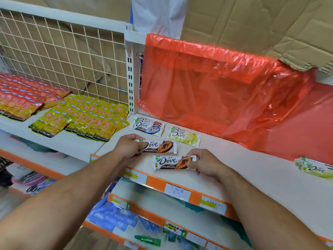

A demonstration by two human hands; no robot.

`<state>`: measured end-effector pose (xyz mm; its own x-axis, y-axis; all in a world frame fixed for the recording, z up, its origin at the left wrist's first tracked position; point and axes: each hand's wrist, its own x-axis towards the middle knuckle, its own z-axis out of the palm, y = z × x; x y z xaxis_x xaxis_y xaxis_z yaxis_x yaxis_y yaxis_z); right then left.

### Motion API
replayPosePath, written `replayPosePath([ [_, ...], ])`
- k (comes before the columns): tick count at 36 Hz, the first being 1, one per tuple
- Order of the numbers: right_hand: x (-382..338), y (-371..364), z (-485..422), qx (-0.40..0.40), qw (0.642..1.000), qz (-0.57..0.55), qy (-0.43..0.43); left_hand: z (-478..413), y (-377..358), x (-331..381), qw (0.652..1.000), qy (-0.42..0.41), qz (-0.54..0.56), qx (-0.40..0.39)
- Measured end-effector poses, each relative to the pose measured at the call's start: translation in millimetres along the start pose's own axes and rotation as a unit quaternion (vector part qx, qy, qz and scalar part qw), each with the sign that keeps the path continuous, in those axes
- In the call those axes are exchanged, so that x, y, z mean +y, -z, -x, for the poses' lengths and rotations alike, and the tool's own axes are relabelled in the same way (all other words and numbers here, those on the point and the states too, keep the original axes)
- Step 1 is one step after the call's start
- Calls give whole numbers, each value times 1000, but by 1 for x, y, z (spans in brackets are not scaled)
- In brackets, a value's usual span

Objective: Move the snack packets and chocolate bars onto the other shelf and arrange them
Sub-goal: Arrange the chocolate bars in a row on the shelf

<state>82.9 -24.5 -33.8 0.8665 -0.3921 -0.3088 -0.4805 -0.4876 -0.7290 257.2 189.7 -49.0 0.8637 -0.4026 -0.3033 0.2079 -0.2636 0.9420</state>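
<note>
My left hand (128, 145) pinches the left end of a brown Dove chocolate bar (160, 146) lying on the white right-hand shelf (252, 170). My right hand (205, 163) pinches the right end of a second brown Dove bar (171, 162) just in front of it. Behind them lie a blue-and-brown Dove bar (148, 126) and a yellow-green Dove bar (183, 136). Another green Dove bar (313, 167) lies at the far right. On the left shelf (72, 143), yellow snack packets (84, 118) and red snack packets (23, 95) lie in overlapping rows.
A red plastic sheet (225, 94) hangs over the back of the right shelf and spreads across it at the right. A white slotted upright (130, 73) divides the two shelves. Wire mesh (63, 56) backs the left shelf. Orange price strips (180, 191) edge the shelves below.
</note>
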Motion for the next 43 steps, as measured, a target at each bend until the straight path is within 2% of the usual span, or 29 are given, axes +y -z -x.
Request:
replayPosePath([
  [11, -28, -11, -50, -34, 999, -11, 30, -35, 25, 9, 999, -9, -43, 11],
  [18, -42, -14, -66, -14, 1000, -6, 20, -62, 31, 16, 995, -43, -85, 8],
  [23, -54, -26, -75, 24, 999, -33, -2, -89, 38, 17, 980, -93, -176, 0],
  [28, -68, -41, -80, 56, 998, -16, -13, -106, 41, 23, 948, -158, -276, -12],
  [37, -81, -62, -79, 95, 994, -24, -45, -138, 51, 27, 904, -227, -357, -53],
  [43, -81, -69, -77, 112, 991, -46, -63, -149, 55, 25, 898, -232, -367, -70],
])
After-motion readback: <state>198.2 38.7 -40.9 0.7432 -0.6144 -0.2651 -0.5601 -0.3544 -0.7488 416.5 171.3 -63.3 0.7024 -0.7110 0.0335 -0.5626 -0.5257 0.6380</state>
